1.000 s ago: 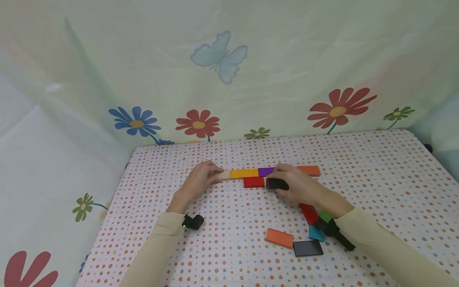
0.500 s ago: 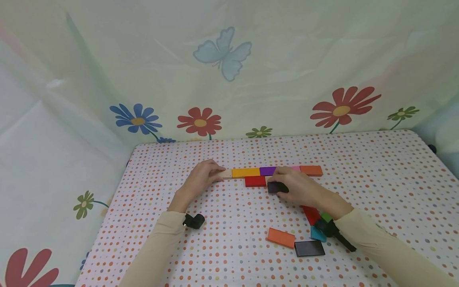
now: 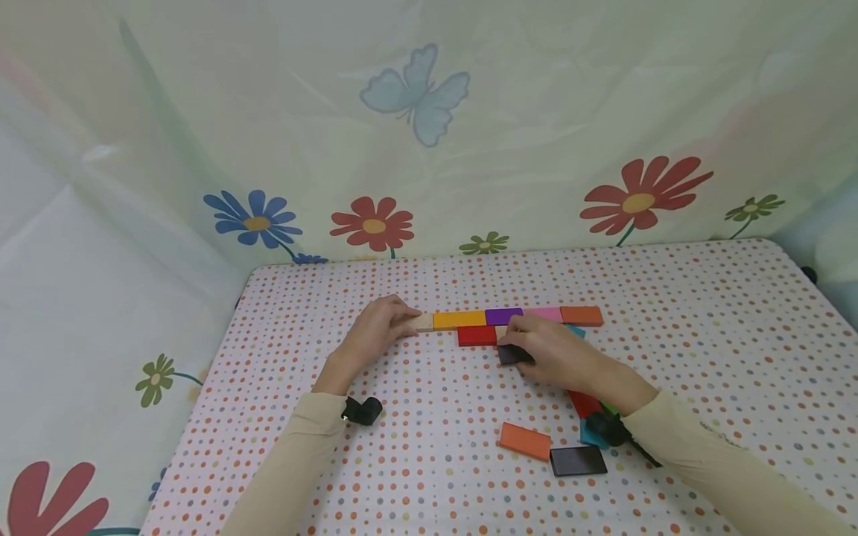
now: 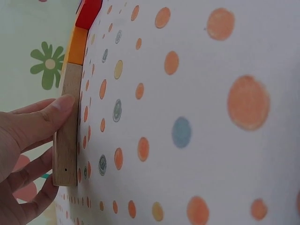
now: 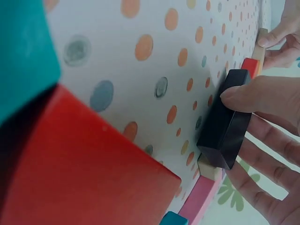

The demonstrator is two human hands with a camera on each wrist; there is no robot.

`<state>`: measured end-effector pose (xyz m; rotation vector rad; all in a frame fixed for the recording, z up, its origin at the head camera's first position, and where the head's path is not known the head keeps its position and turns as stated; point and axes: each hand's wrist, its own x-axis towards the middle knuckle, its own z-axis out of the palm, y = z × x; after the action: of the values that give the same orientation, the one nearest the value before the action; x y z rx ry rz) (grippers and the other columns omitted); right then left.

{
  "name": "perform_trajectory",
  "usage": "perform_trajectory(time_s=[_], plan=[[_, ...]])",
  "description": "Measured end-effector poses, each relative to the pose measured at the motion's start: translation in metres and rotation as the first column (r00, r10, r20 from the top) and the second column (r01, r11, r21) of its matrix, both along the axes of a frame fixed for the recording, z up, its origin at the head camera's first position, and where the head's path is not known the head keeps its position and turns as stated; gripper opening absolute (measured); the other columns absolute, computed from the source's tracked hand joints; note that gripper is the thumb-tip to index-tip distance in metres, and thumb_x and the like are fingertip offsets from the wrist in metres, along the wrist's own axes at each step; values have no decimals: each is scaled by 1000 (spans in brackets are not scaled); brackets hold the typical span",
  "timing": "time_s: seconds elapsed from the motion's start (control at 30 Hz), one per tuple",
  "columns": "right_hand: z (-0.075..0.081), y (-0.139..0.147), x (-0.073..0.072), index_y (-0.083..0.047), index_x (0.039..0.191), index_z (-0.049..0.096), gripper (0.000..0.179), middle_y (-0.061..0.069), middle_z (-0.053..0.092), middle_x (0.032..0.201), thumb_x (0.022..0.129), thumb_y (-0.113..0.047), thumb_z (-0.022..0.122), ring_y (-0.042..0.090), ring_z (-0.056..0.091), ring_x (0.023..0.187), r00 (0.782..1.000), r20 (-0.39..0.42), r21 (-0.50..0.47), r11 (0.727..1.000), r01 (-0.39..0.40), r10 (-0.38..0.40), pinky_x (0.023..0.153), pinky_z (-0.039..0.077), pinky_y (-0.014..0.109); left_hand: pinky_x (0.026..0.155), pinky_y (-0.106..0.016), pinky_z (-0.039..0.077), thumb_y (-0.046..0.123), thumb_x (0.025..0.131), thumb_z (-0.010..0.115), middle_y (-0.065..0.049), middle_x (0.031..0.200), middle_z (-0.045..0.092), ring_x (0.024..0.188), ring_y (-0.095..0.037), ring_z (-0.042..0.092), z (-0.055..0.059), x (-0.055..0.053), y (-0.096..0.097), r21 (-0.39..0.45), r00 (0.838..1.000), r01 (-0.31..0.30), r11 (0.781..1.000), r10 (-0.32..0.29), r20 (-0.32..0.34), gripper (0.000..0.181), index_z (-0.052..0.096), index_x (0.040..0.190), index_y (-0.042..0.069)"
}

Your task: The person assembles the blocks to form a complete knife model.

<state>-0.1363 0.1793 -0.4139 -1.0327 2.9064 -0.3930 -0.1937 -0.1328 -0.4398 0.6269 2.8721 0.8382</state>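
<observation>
A row of coloured wooden blocks lies on the dotted cloth. At its left end my left hand (image 3: 375, 333) pinches a plain wooden block (image 4: 67, 136), thumb on its near face. From there run a yellow block (image 3: 459, 320), a purple block (image 3: 503, 316), a pink block (image 3: 544, 314) and an orange block (image 3: 582, 316). In front sit a red block (image 3: 477, 336) and a pale block (image 5: 208, 168), mostly hidden in the head view. My right hand (image 3: 566, 361) grips a black block (image 5: 226, 119) between thumb and fingers, just in front of the pale one.
Nearer the person lie another orange block (image 3: 525, 441), a dark block (image 3: 579, 461), a red block (image 3: 585, 403) and a teal block (image 3: 593, 434), the last two partly under the right wrist. Another teal piece (image 3: 576, 330) shows behind the right hand. A flowered curtain (image 3: 302, 149) hangs behind.
My right hand has drawn the black block slightly toward the person, away from the red block's line. The left hand stays on the plain wooden block. The head view has tilted a little.
</observation>
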Motion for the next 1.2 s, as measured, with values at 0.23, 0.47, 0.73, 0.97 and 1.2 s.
perform_trajectory(time_s=[0.23, 0.47, 0.73, 0.97, 1.2], plan=[[-1, -2, 0, -3, 111, 77, 35, 10, 66, 108, 79, -6, 91, 25, 67, 97, 999, -28, 13, 1000, 15, -15, 85, 61, 42, 97, -41, 52, 19, 90, 82, -5, 114, 70, 107, -24, 63, 0, -1, -1, 13, 1000, 9, 1000, -9, 4, 36, 77, 126, 10], [-2, -2, 1, -2, 112, 77, 36, 11, 66, 107, 79, -6, 92, 26, 67, 96, 999, -47, 12, 1000, 16, -15, 84, 61, 42, 96, -40, 53, 18, 90, 82, -5, 113, 70, 106, -23, 63, 1, 0, -1, 16, 1000, 8, 1000, -8, 2, 37, 77, 126, 10], [-4, 0, 3, -1, 117, 78, 39, 10, 65, 107, 81, -6, 91, 23, 64, 92, 998, -64, 13, 1000, 15, -14, 81, 61, 37, 95, -40, 53, 18, 90, 82, -5, 113, 70, 106, -24, 63, 1, 0, 0, 14, 1000, 6, 1000, -6, 2, 37, 77, 126, 10], [-5, 2, 5, 0, 116, 78, 40, 11, 66, 106, 79, -4, 92, 24, 65, 94, 995, -101, -4, 1000, -11, 11, 81, 61, 37, 92, -39, 53, 19, 90, 82, -4, 113, 70, 103, -22, 63, 1, -1, 1, 3, 1000, 5, 1000, -5, 0, 37, 77, 126, 11], [-4, 1, 6, 1, 116, 78, 39, 11, 66, 106, 79, -4, 91, 25, 65, 94, 994, -109, 5, 1000, -5, 5, 82, 61, 37, 88, -37, 52, 19, 91, 81, -4, 112, 71, 100, -21, 63, 2, -1, 1, -1, 1000, 7, 1000, -7, 0, 36, 77, 126, 11]])
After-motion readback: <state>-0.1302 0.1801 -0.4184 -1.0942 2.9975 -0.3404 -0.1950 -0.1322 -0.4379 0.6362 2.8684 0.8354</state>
